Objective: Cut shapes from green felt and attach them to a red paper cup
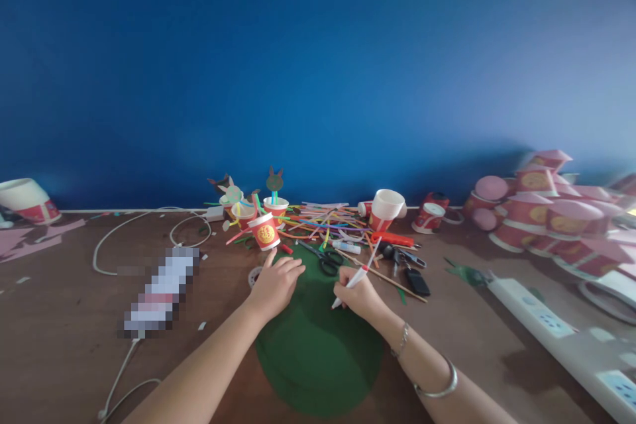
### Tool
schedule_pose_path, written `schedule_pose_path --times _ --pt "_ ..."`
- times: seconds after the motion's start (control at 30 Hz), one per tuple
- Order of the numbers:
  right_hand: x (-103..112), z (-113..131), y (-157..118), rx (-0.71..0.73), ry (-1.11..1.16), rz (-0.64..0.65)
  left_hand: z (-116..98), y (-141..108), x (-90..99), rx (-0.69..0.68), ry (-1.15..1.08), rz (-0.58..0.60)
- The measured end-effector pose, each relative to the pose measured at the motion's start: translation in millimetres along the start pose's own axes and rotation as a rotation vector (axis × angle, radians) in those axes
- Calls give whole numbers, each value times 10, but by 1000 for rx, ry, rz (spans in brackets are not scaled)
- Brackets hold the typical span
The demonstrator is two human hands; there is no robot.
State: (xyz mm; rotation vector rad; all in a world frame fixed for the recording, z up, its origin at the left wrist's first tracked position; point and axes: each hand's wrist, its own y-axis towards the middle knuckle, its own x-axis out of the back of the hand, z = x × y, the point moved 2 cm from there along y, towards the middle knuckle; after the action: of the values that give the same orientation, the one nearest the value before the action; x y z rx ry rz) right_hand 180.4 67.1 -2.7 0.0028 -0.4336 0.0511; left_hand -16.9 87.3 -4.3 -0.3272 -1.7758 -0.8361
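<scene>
In the head view, a round dark green sheet [320, 361] lies on the brown table. My left hand [278, 281] rests palm down on its left edge, fingers stretched out and holding nothing. Just beyond those fingertips a red-and-white paper cup [265, 232] leans; whether a finger touches it I cannot tell. My right hand [360, 295] grips a white marker [354, 279] with a red ring, its tip pointing down at the green sheet. Beyond the two hands lie dark-handled scissors [328, 262] and a white glue stick [346, 248].
Colourful strips [322, 222] pile up behind the sheet, near another paper cup [386, 209]. Keys [416, 281] lie right of the marker. A white power strip [531, 311] and stacked pink-topped cups [571, 218] occupy the right. A pixelated phone [161, 291] with its cable lies left.
</scene>
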Motion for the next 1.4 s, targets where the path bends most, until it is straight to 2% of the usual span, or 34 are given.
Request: schedule_pose_path --times 0.73,0.87,1.0,1.07,1.17,1.3,1.4 --pt "-22 -46 -35 -38 -14 109 -19 3 19 -4 19 -6" --pt "-29 15 -65 -31 78 170 -17 1 15 -12 25 -4" --pt "-14 100 -104 -7 221 161 -22 9 8 -8 34 -2" --pt "-8 128 -106 1 241 173 -26 20 22 20 25 -30" --pt "-15 178 -39 14 166 173 -20 33 85 140 -6 -152" --pt "-110 375 207 241 -53 25 14 17 194 351 -21 -330" --pt "-307 535 436 355 -209 4 47 -7 246 410 -11 -356"
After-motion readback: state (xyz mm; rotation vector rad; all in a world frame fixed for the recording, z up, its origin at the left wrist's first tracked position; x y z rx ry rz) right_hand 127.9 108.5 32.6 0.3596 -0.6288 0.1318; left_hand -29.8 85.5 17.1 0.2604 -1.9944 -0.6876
